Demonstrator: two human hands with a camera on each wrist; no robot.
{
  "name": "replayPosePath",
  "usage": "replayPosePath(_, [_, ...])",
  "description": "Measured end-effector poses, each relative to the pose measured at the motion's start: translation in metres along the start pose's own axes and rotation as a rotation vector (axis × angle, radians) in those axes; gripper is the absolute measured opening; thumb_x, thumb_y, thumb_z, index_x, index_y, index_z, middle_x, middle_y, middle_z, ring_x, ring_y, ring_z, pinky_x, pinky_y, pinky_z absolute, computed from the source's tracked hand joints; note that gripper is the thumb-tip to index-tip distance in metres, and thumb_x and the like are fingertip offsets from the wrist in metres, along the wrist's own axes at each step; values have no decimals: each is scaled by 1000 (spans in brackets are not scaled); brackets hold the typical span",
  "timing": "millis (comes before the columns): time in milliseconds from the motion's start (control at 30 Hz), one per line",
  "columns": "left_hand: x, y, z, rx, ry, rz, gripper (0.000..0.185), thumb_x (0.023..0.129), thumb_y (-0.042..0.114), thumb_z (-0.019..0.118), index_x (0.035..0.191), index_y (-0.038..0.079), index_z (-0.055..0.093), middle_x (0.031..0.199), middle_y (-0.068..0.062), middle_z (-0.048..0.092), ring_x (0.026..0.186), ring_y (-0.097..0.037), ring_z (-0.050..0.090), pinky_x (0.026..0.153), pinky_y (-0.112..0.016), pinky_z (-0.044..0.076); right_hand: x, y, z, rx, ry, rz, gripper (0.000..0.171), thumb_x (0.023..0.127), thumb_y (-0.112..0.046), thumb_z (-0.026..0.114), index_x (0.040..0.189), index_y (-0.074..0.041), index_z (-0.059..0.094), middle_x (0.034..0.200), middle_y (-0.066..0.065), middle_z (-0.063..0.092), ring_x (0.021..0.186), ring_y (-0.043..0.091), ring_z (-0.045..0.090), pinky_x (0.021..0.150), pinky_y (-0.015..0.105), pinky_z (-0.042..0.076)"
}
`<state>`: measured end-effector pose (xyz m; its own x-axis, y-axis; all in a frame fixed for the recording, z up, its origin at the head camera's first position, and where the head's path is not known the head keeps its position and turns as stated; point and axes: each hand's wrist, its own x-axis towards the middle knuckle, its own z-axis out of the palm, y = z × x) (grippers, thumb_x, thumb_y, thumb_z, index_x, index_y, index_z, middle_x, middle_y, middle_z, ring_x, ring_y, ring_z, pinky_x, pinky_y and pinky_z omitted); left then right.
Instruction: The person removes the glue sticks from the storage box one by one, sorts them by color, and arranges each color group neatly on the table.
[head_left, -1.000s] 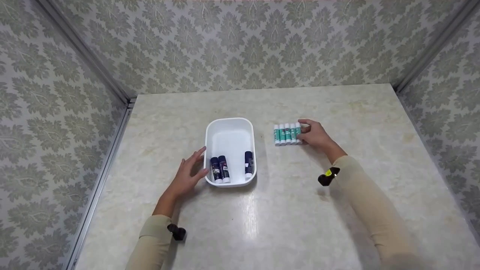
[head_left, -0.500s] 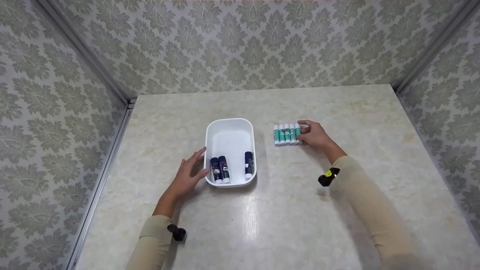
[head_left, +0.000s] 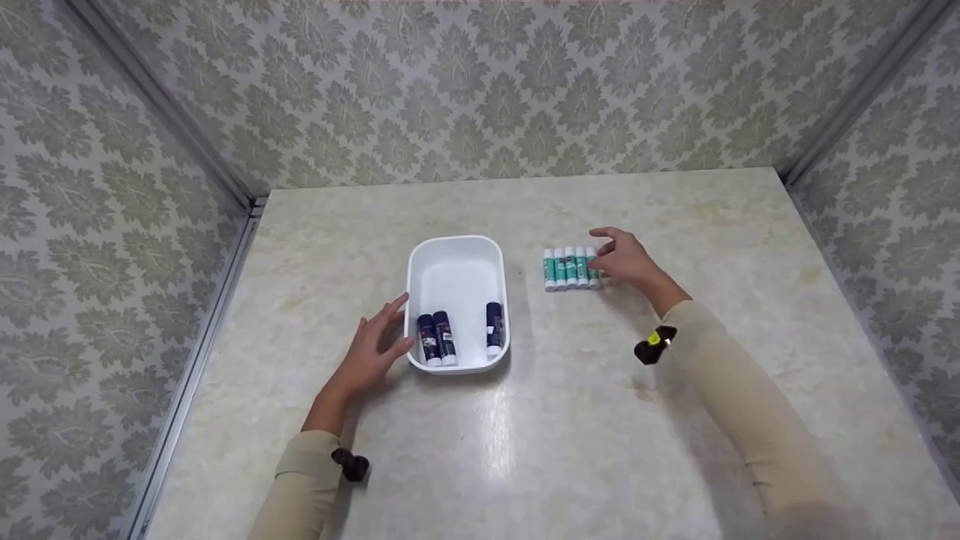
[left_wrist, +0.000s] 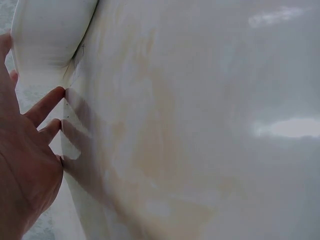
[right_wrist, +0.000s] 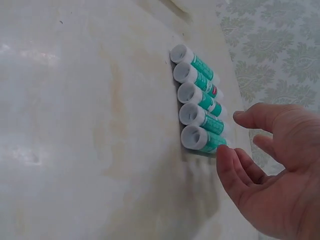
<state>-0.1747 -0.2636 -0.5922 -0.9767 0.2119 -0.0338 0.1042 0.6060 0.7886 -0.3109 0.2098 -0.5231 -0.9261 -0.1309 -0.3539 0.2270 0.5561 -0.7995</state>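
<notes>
A white tub stands mid-table with three dark blue glue sticks lying in its near end. My left hand rests open against the tub's left wall, fingers straight. To the right, several green-and-white glue sticks lie side by side in a row. My right hand hovers open just right of the row, fingers loosely spread beside the nearest stick, holding nothing.
The pale marble-look table is enclosed by patterned walls at the back and both sides. A metal rail runs along the table's left edge.
My right hand has let go of the end green stick and lifted slightly, fingers opening. The left hand and tub have not moved.
</notes>
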Motion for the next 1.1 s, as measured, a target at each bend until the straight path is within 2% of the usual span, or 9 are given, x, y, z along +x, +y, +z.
replayPosePath(100, [0,-1,0,-2,6,15,82,109,43,70,179,27,33,173,-16,57,178,-41,21,143,-71,-9,-2,-12,3,-43,-10,-17,72,108,-11,71,174,-12,41,141,18,57,113,25,56,96,38,53])
replayPosePath(233, [1,-3,1,-2,10,22,81,108,43,70,179,27,33,172,-16,57,178,-43,20,143,-73,-8,-7,-23,12,-90,-48,-63,71,109,-13,70,173,-11,42,146,23,58,116,28,56,96,38,49])
replayPosePath(433, [2,-3,1,2,13,22,80,109,43,69,179,26,33,172,-17,57,178,-45,19,142,-74,-8,-10,-35,28,-110,-91,-147,70,107,-11,71,172,-9,45,139,22,62,110,25,58,93,37,48])
replayPosePath(667, [1,-3,0,7,3,8,80,110,45,69,179,29,33,172,-16,58,179,-42,18,143,-72,-8,-14,-50,52,-145,-120,-230,69,103,-11,73,168,-7,50,142,27,65,113,27,64,93,35,52])
replayPosePath(900, [1,-1,0,9,6,7,81,109,45,69,179,29,33,173,-15,57,179,-41,19,144,-71,-7,-20,-66,77,-168,-123,-296,68,101,-10,77,165,-6,55,139,30,69,116,37,73,87,34,60])
replayPosePath(1100, [1,-2,1,16,7,3,81,109,44,69,179,28,32,173,-16,57,179,-42,19,144,-71,-7,-27,-84,94,-159,-157,-344,67,101,-8,77,165,-6,55,140,29,69,124,41,72,97,42,62])
